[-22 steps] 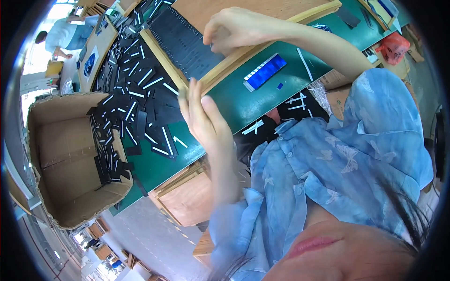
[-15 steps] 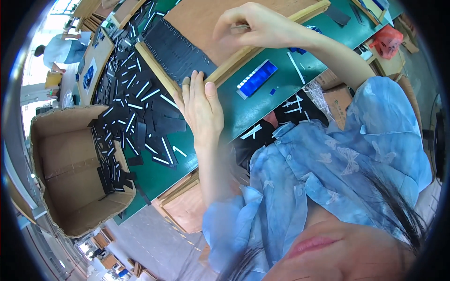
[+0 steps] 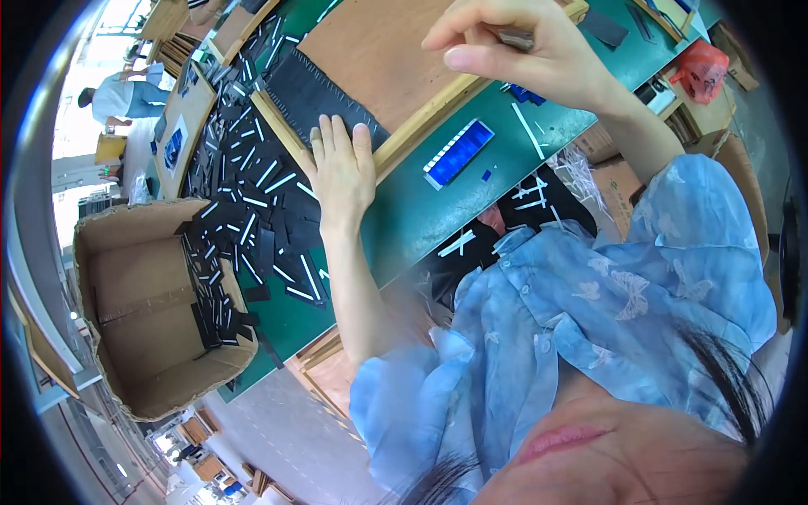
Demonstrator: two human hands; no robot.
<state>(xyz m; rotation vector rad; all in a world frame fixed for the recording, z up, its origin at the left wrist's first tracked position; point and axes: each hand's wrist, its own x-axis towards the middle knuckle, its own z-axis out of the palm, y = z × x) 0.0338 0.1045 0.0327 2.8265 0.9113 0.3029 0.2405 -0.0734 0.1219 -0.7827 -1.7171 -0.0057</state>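
Fingers [image 3: 328,139] of the left hand [image 3: 341,172] are straight and close together, with the thumb a little apart. This hand is open and flat, and it appears to rest on the near corner of the wooden frame [image 3: 446,103], its fingertips over the end of the black sheet [image 3: 324,94]. The right hand [image 3: 518,46] hangs above the frame, on the side away from this sheet. Its fingers are bent and the thumb does not meet the forefinger; something greyish shows inside the curl, but I cannot tell if it is a held thing.

The black sheet lies inside the frame, along its left end, on a brown board [image 3: 387,50]. Small pale marks run along its edges. I judge that the step in hand is steadying or smoothing this sheet at the corner. The next move, in my opinion, calls for light, even pressure from the left hand, so that the sheet does not slide, while the right hand comes down beside it with care for the edge.

Just beside the frame, on the green desk [image 3: 404,236], lie a blue and white pack [image 3: 460,153], a small blue piece [image 3: 487,175] and a thin white strip [image 3: 528,130]. Past the left rail, many black pieces with white stripes [image 3: 244,181] are heaped, and some reach into the cardboard box [image 3: 139,295]. Farther on the right is a red plastic bag [image 3: 701,71].
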